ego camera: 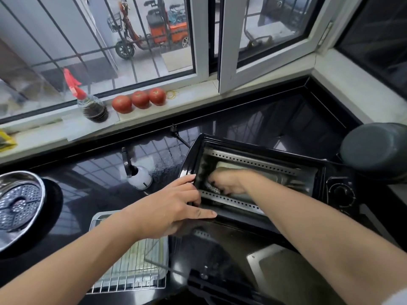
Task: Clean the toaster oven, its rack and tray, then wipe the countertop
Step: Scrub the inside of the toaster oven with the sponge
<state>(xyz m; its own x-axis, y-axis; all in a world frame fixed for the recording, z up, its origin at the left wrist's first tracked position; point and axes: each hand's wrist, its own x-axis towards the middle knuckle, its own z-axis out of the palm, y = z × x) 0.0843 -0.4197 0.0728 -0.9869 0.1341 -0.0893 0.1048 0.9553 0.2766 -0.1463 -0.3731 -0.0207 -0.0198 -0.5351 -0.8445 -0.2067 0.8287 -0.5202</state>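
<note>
The black toaster oven [330, 172] lies tipped on its back on the dark countertop [99, 172], its glass door [220, 249] folded open toward me. My left hand [174, 208] grips the oven's left front frame, thumb along the lower edge. My right hand [229, 181] reaches inside the cavity and holds a grey scrubbing pad [212, 188] against the inner wall. The wire rack [132, 271] sits on the metal tray [103, 216] on the counter left of the door.
A white spray bottle [138, 175] stands left of the oven. A steel bowl with a perforated insert [19, 203] sits far left. A dark pot [374, 148] is at right. On the sill are three tomatoes [138, 100] and a sauce bottle [92, 106].
</note>
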